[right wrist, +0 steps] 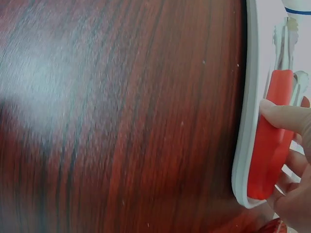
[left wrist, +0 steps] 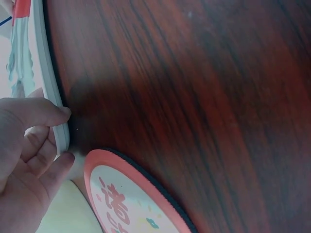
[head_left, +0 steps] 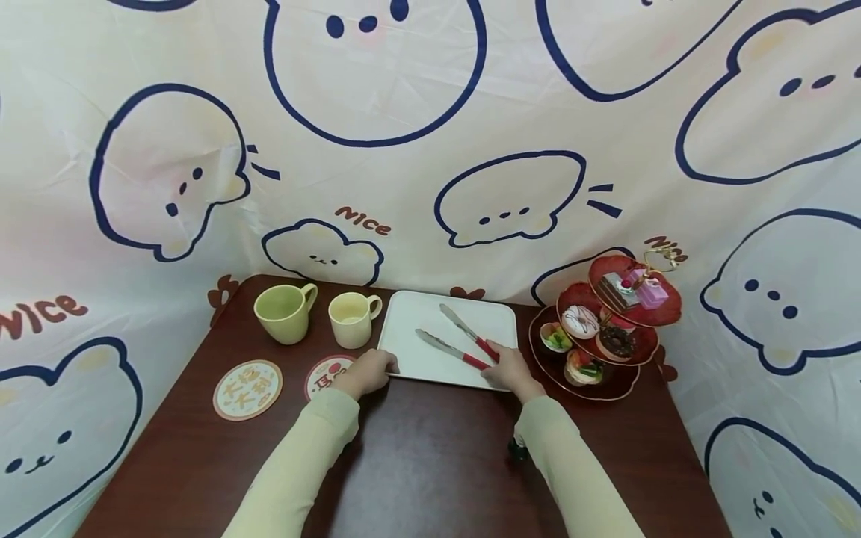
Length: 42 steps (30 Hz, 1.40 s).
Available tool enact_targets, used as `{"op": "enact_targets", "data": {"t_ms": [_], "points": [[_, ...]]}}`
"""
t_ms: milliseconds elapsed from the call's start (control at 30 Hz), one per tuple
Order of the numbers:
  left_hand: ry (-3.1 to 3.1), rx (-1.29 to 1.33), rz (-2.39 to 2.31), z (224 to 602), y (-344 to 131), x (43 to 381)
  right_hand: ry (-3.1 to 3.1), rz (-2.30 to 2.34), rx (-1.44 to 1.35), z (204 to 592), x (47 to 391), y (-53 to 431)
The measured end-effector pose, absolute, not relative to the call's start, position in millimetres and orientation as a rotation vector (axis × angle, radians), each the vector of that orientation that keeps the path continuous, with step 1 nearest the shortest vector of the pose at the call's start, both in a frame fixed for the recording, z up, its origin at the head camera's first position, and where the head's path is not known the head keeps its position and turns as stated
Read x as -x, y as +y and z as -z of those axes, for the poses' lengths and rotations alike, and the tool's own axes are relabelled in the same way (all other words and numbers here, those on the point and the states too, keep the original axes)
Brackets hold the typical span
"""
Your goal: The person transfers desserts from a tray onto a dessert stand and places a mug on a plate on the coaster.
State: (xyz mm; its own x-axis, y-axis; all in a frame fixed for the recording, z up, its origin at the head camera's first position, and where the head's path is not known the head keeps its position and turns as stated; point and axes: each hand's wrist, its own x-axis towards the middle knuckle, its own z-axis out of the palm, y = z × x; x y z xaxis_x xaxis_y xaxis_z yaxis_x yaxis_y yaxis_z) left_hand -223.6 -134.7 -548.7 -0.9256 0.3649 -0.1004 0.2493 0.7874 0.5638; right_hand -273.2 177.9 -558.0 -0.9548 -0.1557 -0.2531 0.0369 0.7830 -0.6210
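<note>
A white rectangular tray lies at the back of the brown table. My left hand grips its front left corner; in the left wrist view the thumb and fingers close round the white rim. Over the tray's right side, my right hand holds metal tongs by their red handles. The two arms of the tongs spread apart, their tips pointing to the back left above the tray. Seen from the right wrist, the thumb lies on one red handle, with the other fingers partly hidden behind it.
A green mug and a pale yellow mug stand left of the tray. Two round coasters, a cream one and a red-rimmed one, lie in front of them. At right rises a tiered red stand bearing several cakes and doughnuts.
</note>
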Motion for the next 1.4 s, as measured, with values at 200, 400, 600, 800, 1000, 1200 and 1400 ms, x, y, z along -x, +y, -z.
{"op": "enact_targets", "data": {"t_ms": [200, 400, 600, 800, 1000, 1200, 1400], "points": [[2.779, -0.487, -0.794, 549, -134, 223, 2.655, 0.901, 0.178, 550, 268, 193], [2.769, -0.538, -0.788, 549, -135, 223, 2.632, 0.874, 0.213, 541, 262, 206], [2.761, -0.609, -0.818, 544, -141, 221, 2.65, 0.818, 0.259, 539, 260, 211], [2.734, -0.609, -0.882, 542, -148, 217, 2.676, 0.753, 0.358, 539, 257, 222], [2.724, -0.585, -0.928, 533, -166, 220, 2.67, 0.675, 0.447, 525, 257, 233], [2.722, -0.507, -0.942, 523, -191, 222, 2.648, 0.632, 0.477, 510, 260, 235], [2.752, -0.45, -0.922, 523, -218, 217, 2.663, 0.642, 0.469, 503, 260, 218]]}}
